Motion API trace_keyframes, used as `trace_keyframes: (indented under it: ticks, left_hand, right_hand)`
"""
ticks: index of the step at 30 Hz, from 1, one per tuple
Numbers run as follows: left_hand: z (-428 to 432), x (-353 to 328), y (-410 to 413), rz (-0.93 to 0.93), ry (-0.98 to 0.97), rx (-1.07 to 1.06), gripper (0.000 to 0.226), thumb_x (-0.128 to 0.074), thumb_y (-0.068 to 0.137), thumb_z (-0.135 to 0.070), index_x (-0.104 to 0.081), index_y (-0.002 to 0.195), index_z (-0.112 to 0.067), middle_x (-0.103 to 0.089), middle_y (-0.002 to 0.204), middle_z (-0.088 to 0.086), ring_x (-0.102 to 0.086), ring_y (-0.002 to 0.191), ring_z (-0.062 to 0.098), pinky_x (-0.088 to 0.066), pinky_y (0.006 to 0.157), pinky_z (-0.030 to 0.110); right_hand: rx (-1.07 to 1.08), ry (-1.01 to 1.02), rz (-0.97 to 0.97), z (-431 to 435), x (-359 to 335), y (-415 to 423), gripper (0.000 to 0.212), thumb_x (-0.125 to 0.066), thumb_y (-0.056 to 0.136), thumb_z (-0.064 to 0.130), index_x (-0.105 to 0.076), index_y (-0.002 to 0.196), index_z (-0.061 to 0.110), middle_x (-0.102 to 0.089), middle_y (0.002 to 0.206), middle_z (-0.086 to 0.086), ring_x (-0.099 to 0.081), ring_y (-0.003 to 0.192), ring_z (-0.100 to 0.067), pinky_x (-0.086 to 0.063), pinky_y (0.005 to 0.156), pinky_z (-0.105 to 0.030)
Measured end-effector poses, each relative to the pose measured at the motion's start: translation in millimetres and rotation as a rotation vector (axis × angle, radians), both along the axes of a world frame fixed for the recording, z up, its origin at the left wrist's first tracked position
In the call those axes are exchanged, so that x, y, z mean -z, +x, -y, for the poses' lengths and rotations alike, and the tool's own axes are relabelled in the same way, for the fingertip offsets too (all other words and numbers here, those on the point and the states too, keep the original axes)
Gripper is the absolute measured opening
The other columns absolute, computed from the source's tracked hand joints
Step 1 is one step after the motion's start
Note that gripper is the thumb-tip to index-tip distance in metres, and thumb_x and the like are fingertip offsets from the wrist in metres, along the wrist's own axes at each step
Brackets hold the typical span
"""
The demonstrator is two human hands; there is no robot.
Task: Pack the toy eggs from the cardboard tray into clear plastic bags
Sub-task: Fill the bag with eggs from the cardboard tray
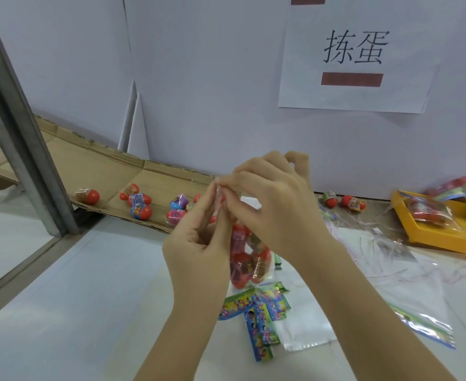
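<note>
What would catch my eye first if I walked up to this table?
At the centre, the left hand and right hand pinch the top of a clear bag holding red toy eggs. Behind them on the left, loose eggs lie scattered on a cardboard tray. A white sign with big black characters hangs at upper right.

Our left hand (199,243) and right hand (276,204) pinch over the mouth of the clear plastic bag (249,259), so we cannot tell whether it is sealed. The left hand also hides part of the toy eggs (259,264) inside. One loose egg (197,198) on the cardboard tray (102,171) is half covered by our fingers. The tray's left part passes behind the metal post (25,138). The right edge cuts off the yellow tray (429,237). Egg labels are too small to read.
</note>
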State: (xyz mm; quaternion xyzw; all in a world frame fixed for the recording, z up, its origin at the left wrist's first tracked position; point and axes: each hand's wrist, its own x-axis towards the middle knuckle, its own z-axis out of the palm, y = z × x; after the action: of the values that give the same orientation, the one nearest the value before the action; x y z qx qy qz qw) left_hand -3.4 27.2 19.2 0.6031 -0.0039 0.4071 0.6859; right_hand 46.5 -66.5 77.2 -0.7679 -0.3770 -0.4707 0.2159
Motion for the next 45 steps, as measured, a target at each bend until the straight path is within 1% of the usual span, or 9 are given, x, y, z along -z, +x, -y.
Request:
trace_keyframes:
  ticks: [7,13,16,18,27,31,35,39,45]
  left_hand:
    - [-1,3,1,-0.062,0.126,0.008,0.035,-0.068,0.088,-0.015,-0.066,0.111,-0.042,-0.064,0.074,-0.009,-0.056,0.075,0.018,-0.056,0.073,0.055]
    - [-1,2,4,-0.062,0.223,-0.004,0.034,-0.068,0.089,-0.028,-0.064,0.115,-0.05,-0.067,0.067,0.003,-0.054,0.062,0.015,-0.053,0.06,0.043]
    - [-1,-1,24,-0.236,0.09,0.158,0.028,-0.057,0.098,-0.02,-0.066,0.124,-0.027,-0.072,0.069,-0.015,-0.064,0.066,0.005,-0.053,0.058,0.019]
    - [4,0,16,-0.164,0.052,0.123,0.022,-0.059,0.093,-0.028,-0.073,0.105,-0.04,-0.074,0.082,-0.021,-0.071,0.077,0.004,-0.052,0.064,0.012]
    - [-15,0,8,-0.09,-0.167,0.019,0.026,-0.06,0.093,-0.006,-0.071,0.103,-0.028,-0.075,0.093,-0.02,-0.07,0.092,0.002,-0.056,0.076,0.016]
    - [-24,1,11,-0.115,-0.228,-0.002,0.026,-0.06,0.094,-0.005,-0.072,0.102,-0.026,-0.075,0.099,-0.014,-0.07,0.095,0.004,-0.055,0.073,0.014]
    - [-32,1,14,-0.132,-0.26,-0.079,0.03,-0.06,0.094,-0.006,-0.074,0.091,-0.032,-0.075,0.104,-0.005,-0.071,0.091,0.007,-0.057,0.071,0.019]
    - [-38,2,14,-0.167,-0.268,-0.123,0.027,-0.059,0.096,-0.008,-0.073,0.095,-0.031,-0.075,0.101,-0.008,-0.071,0.095,0.011,-0.057,0.089,0.04]
    - [-35,3,15,-0.206,-0.245,-0.121,0.025,-0.059,0.096,-0.009,-0.072,0.098,-0.03,-0.075,0.104,-0.006,-0.071,0.098,0.013,-0.057,0.089,0.04]
  right_hand:
    - [-0.024,-0.09,0.044,10,-2,8,0.011,-0.067,0.086,0.018,-0.075,0.078,0.017,-0.068,0.074,0.004,-0.059,0.067,-0.022,-0.038,0.082,-0.041]
    - [-0.029,-0.038,0.027,12,-4,9,0.013,-0.065,0.08,0.01,-0.068,0.067,0.012,-0.064,0.066,0.001,-0.056,0.061,-0.023,-0.037,0.08,-0.038]
    - [-0.016,-0.024,0.023,16,-6,10,0.015,-0.06,0.08,0.011,-0.067,0.067,0.011,-0.062,0.064,0.0,-0.056,0.061,-0.023,-0.039,0.078,-0.039]
    - [0.005,-0.027,0.007,19,-7,11,0.015,-0.059,0.08,0.012,-0.066,0.067,0.011,-0.062,0.065,0.001,-0.056,0.062,-0.022,-0.038,0.079,-0.039]
    - [0.039,0.196,-0.275,73,-19,32,0.005,-0.063,0.076,0.019,-0.067,0.074,0.019,-0.057,0.067,0.016,-0.056,0.065,-0.015,-0.048,0.08,-0.046]
    - [0.027,0.289,-0.413,86,-5,48,0.014,-0.065,0.078,0.011,-0.063,0.072,0.024,-0.057,0.064,0.02,-0.054,0.063,0.002,-0.04,0.067,-0.007]
    - [0.104,0.36,-0.605,101,23,66,0.027,-0.067,0.082,0.005,-0.061,0.068,0.028,-0.057,0.062,0.018,-0.051,0.055,0.007,-0.036,0.056,-0.005]
    - [0.256,-0.062,-0.88,94,60,73,0.011,-0.063,0.088,0.019,-0.069,0.079,0.023,-0.062,0.07,0.017,-0.057,0.065,0.001,-0.047,0.065,-0.018]
    - [0.431,-0.418,-1.138,100,52,74,0.032,-0.051,0.086,0.004,-0.072,0.107,0.017,-0.069,0.111,-0.002,-0.064,0.1,-0.024,-0.052,0.091,-0.04]
